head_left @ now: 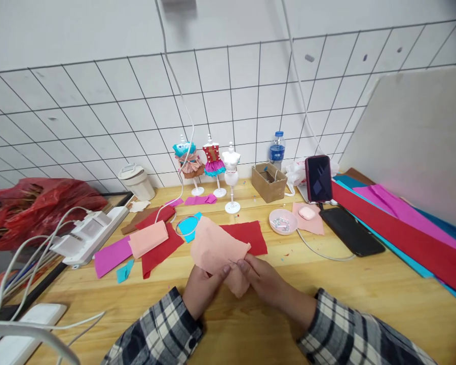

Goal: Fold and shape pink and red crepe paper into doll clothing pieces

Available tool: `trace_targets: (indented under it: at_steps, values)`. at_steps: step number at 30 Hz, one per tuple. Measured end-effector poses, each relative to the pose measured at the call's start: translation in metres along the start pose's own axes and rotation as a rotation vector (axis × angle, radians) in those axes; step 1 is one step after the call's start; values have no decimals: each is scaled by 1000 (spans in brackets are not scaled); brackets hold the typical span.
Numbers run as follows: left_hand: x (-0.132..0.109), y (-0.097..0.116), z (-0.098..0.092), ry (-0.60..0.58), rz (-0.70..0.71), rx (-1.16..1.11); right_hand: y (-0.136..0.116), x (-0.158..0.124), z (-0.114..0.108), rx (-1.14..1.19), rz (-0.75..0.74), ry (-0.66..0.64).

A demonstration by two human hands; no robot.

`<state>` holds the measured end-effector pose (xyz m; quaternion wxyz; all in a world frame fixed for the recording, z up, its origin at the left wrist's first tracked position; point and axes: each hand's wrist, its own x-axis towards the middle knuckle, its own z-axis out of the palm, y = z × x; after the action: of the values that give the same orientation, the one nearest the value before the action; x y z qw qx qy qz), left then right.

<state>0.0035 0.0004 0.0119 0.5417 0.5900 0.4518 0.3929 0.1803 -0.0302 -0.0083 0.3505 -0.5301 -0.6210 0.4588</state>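
Note:
Both my hands hold a piece of peach-pink cloth (216, 248) low over the wooden table (365, 299). My left hand (203, 289) pinches its near edge from the left, fingers closed on it. My right hand (264, 279) grips the same edge from the right, thumb and fingers pressed on the fabric. Behind the cloth lies a red fabric piece (251, 235). Further back stand three small mannequins: one in a teal and brown dress (188, 162), one in a red and magenta dress (214, 161), and a bare white one (231, 172).
Fabric scraps in red, pink, magenta and teal (152, 243) lie at left. A pink dish of beads (283, 221), a cardboard box (269, 181), a water bottle (277, 148), two phones (318, 178) and long coloured sheets (403, 228) sit at right. A power strip with cables (87, 233) is left.

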Motion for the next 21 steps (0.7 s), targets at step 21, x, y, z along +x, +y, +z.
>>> trace_targets:
  at_steps: [21]
  values:
    - [0, -3, 2, -25, -5, 19, -5, -1, 0, -9, 20, -8]
